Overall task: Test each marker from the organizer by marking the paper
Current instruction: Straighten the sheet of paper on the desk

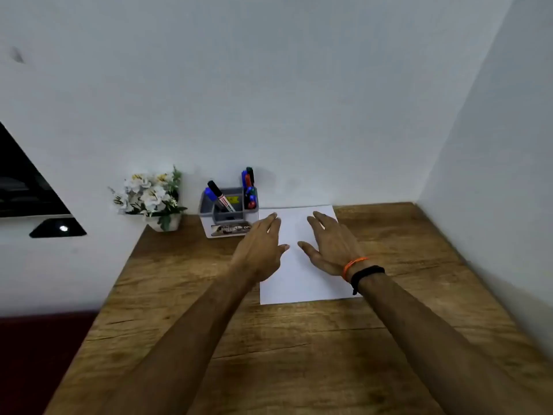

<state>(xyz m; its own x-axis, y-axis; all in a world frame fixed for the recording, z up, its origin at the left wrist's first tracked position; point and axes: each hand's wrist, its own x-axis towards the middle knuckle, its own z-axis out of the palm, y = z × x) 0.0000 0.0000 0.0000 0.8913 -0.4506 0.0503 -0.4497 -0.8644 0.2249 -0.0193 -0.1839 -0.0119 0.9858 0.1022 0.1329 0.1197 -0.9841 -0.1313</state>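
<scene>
A blank white sheet of paper (294, 283) lies on the wooden desk (269, 354) near the back wall. Left of it stands a grey and white organizer (229, 218). A black-capped marker (220, 195) and a blue one (211, 196) lean in its left compartment. Several more markers (249, 187), blue, red and green, stand in its right compartment. My left hand (263, 247) and my right hand (327, 244) both stretch out over the paper with straight fingers, palms down, holding nothing. The left hand's fingertips reach close to the organizer's right corner.
A small white pot of artificial flowers (154, 197) stands at the desk's back left corner. White walls close the desk at the back and on the right. A dark screen (24, 184) hangs on the left wall.
</scene>
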